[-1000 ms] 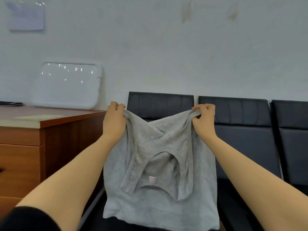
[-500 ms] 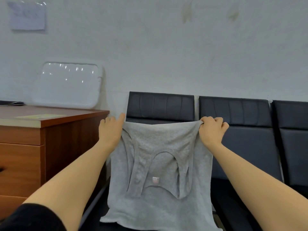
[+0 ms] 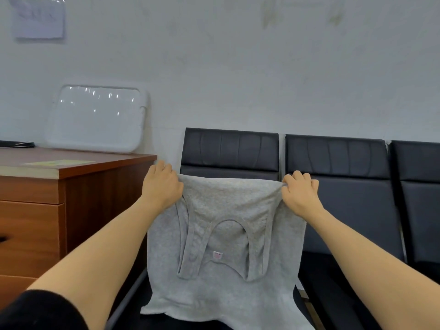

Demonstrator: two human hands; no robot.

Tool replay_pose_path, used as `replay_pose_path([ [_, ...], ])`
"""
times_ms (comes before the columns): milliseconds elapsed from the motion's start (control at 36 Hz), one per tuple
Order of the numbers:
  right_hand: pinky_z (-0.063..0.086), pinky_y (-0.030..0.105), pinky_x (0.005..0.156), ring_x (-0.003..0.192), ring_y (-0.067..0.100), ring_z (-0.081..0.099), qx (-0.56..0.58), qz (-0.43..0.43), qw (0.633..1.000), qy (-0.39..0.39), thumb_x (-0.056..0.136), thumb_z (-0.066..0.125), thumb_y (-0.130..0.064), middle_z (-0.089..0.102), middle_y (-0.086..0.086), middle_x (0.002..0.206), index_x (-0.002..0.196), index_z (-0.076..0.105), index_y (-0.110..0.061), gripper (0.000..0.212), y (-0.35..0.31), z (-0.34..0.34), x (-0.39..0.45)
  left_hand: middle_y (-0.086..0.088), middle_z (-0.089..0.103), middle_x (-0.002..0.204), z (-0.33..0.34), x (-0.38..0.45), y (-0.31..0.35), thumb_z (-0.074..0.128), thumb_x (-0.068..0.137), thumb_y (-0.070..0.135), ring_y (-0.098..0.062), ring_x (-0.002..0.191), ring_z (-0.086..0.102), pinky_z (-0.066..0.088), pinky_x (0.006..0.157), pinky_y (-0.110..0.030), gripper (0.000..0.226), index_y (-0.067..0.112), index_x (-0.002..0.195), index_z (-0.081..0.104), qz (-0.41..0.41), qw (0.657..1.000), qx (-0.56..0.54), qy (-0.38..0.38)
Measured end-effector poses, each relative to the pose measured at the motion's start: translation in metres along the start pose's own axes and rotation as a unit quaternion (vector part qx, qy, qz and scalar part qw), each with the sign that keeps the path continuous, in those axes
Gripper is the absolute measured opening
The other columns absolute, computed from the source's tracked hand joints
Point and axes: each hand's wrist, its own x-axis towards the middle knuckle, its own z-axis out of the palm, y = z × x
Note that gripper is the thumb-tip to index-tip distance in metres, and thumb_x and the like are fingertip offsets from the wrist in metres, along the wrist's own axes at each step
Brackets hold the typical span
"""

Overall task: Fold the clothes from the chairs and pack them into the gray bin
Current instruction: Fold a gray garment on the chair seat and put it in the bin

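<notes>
Head view: gray tank top point(image 3: 228, 210) hem cut off.

The wooden desk point(image 3: 71, 206) crowds the left, chair backs point(image 3: 333, 160) block ahead; open air above them.

Lower hem of the gray tank top point(image 3: 223, 234) past the bottom edge; blurred wall paper point(image 3: 38, 19).

A heathered light-gray tank top point(image 3: 226, 234) with a small white-and-pink label point(image 3: 217, 255) fills the lower centre. Behind it, black padded chairs point(image 3: 333, 167). At left, a reddish-brown wooden surface point(image 3: 71, 163); above, a glossy white tray point(image 3: 95, 117) against a pale gray-white wall point(image 3: 238, 67). A black sleeve point(image 3: 35, 310) sits lower left.
</notes>
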Motion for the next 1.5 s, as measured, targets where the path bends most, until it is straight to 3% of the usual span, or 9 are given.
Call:
replay_pose_path([
  [83,0.02,0.034,0.088,0.093,0.018,0.03,0.028,0.002,1.0,-0.009,0.094,0.028,-0.033,0.041,0.0,0.101,0.107,0.055,-0.015,0.035,-0.004,-0.004,-0.004,-0.006,0.057,0.069,-0.002,-0.004,0.002,0.074,0.068,0.018,-0.026,0.074,0.053,0.038,0.061,-0.032,0.016,0.009,0.062,0.062,0.008,0.999,0.05,-0.006],
  [278,0.02,0.034,0.082,0.091,0.02,0.033,-0.022,-0.001,0.999,0.028,0.095,0.039,-0.023,0.044,0.003,0.103,0.104,0.055,-0.014,0.021,-0.009,-0.011,-0.012,-0.001,0.058,0.086,-0.015,-0.015,0.008,0.057,0.081,0.013,-0.022,0.09,0.051,0.034,0.072,-0.029,0.004,0.015,0.08,0.06,0.002,0.997,0.078,-0.028],
  [472,0.014,0.031,0.079,0.089,0.019,0.029,0.07,0.028,0.989,0.13,0.09,0.044,-0.017,0.038,0.002,0.095,0.091,0.057,-0.009,0.015,-0.022,-0.045,-0.012,-0.004,0.053,0.099,-0.053,-0.007,0.008,0.043,0.085,0.008,-0.023,0.099,0.044,0.031,0.079,-0.029,0.014,0.012,0.093,0.055,0.008,0.998,0.069,-0.004],
  [806,0.02,0.037,0.089,0.092,0.024,0.031,0.11,0.072,0.96,0.247,0.091,0.038,-0.02,0.036,0.005,0.096,0.09,0.056,-0.007,0.022,-0.042,-0.11,0.001,-0.006,0.054,0.096,-0.123,0.022,0.002,0.044,0.08,0.014,-0.026,0.099,0.042,0.029,0.08,-0.031,0.019,0.008,0.09,0.059,0.008,0.996,0.061,0.066],
  [944,0.019,0.038,0.088,0.092,0.027,0.035,0.12,0.074,0.95,0.277,0.08,0.028,-0.029,0.036,0.005,0.091,0.08,0.055,-0.008,0.034,-0.042,-0.104,0.003,-0.006,0.058,0.102,-0.118,0.024,0.002,0.044,0.083,0.02,-0.026,0.107,0.042,0.03,0.088,-0.032,0.025,0.009,0.094,0.062,-0.023,0.998,0.049,0.036],
  [1139,0.019,0.037,0.086,0.086,0.024,0.03,0.063,0.07,0.979,0.179,0.089,0.04,-0.022,0.041,0.007,0.091,0.074,0.05,-0.009,0.022,-0.028,-0.038,-0.014,-0.004,0.06,0.102,-0.053,0.002,0.014,0.042,0.086,0.024,-0.025,0.106,0.043,0.032,0.087,-0.033,0.028,0.014,0.097,0.066,-0.015,0.998,0.055,-0.039],
  [1306,0.011,0.031,0.077,0.083,0.024,0.033,0.07,0.072,0.987,0.122,0.079,0.035,-0.024,0.039,0.004,0.083,0.065,0.049,-0.009,0.025,-0.023,0.037,-0.028,-0.003,0.06,0.104,0.017,-0.021,0.036,0.042,0.09,0.021,-0.024,0.106,0.043,0.032,0.086,-0.032,0.024,0.015,0.094,0.065,0.001,0.99,0.043,-0.135],
  [1389,0.014,0.032,0.078,0.086,0.022,0.03,0.039,0.086,0.995,0.045,0.083,0.046,-0.021,0.037,0.001,0.088,0.079,0.063,-0.011,0.02,-0.021,0.072,-0.029,-0.003,0.057,0.11,0.055,-0.03,0.045,0.045,0.09,0.019,-0.024,0.111,0.042,0.032,0.089,-0.032,0.022,0.015,0.101,0.063,0.005,0.981,0.044,-0.186],
  [1500,0.021,0.036,0.09,0.097,0.023,0.034,0.011,0.087,0.993,-0.079,0.084,0.05,-0.022,0.034,-0.001,0.094,0.097,0.067,-0.021,0.021,-0.016,0.108,-0.029,-0.005,0.055,0.115,0.096,-0.042,0.055,0.047,0.092,0.016,-0.025,0.113,0.041,0.034,0.091,-0.032,0.021,0.014,0.108,0.06,0.009,0.971,0.046,-0.236],
])
